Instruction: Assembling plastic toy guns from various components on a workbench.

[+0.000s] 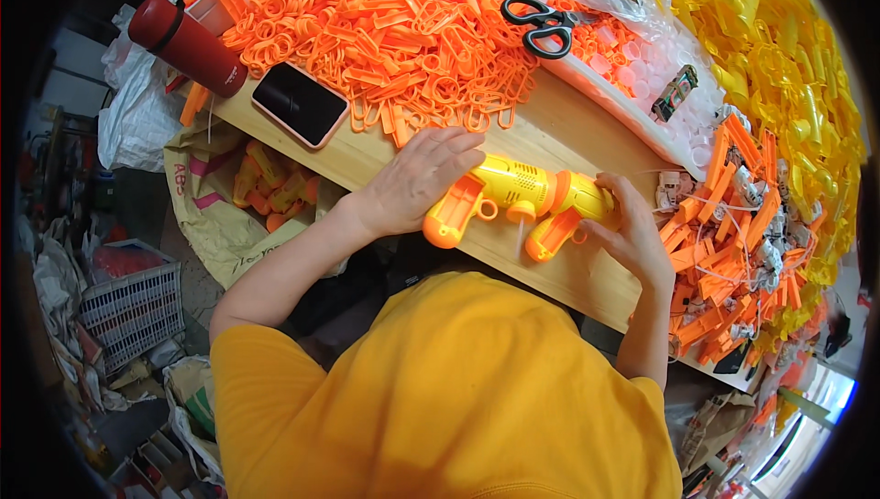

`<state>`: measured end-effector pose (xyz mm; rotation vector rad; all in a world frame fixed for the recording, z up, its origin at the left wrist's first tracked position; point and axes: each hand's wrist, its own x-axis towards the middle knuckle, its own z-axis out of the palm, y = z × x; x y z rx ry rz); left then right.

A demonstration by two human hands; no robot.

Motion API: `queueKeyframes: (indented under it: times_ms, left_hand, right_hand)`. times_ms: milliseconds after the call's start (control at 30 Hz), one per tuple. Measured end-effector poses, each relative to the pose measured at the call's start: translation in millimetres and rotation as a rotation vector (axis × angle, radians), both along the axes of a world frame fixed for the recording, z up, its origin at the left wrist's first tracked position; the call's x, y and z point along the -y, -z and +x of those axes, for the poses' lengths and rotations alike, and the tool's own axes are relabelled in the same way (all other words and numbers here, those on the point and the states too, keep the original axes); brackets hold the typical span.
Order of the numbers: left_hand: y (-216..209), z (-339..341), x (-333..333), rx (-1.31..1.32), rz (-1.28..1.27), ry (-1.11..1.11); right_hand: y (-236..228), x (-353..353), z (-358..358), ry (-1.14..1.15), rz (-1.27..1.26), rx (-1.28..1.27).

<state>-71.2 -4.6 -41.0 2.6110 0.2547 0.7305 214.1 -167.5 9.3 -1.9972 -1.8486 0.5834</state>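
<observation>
In the head view, dark and pink print marks the pale sack (206, 201) below the bench's left end, and small pale lettering sits near the lower end of the red flask (188, 45) at the bench's left corner. Along the near edge of the wooden bench (573, 119), about its middle, is a yellow-and-orange toy body (518, 183). The left hand (417, 178) lies over its left end with fingers close together; the right hand (632, 229) curls around its right end, thumb apart from the fingers, so both hold it. A dark-screened phone (301, 105) lies beside the flask. A heap of orange parts (394, 22) covers the far side, with black-handled scissors (536, 27) at its right; yellow translucent parts (797, 87) fill the far right, and orange strips with wires (724, 242) crowd the right end. On the floor at left stands a pale basket (137, 307). The yellow shirt (440, 389) hides the lower middle, the palms are mostly concealed, and the dark fisheye rim cuts off the room.
</observation>
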Motion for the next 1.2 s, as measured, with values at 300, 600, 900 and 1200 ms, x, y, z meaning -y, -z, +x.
queueKeyframes:
  times_ms: [300,600,900,1200]
  left_hand:
    - [-4,-4,11,-0.163,0.032,-0.066]
    - [18,-16,-34,-0.251,0.155,-0.357]
    - [23,7,-60,-0.162,0.224,-0.489]
    - [-4,12,-84,0.025,0.301,-0.534]
  right_hand:
    - [2,1,3,0.017,-0.027,-0.083]
    - [-4,0,10,-0.038,0.017,-0.085]
    - [-14,-7,5,-0.013,0.144,-0.082]
    - [-15,-24,-1,-0.013,0.38,-0.054]
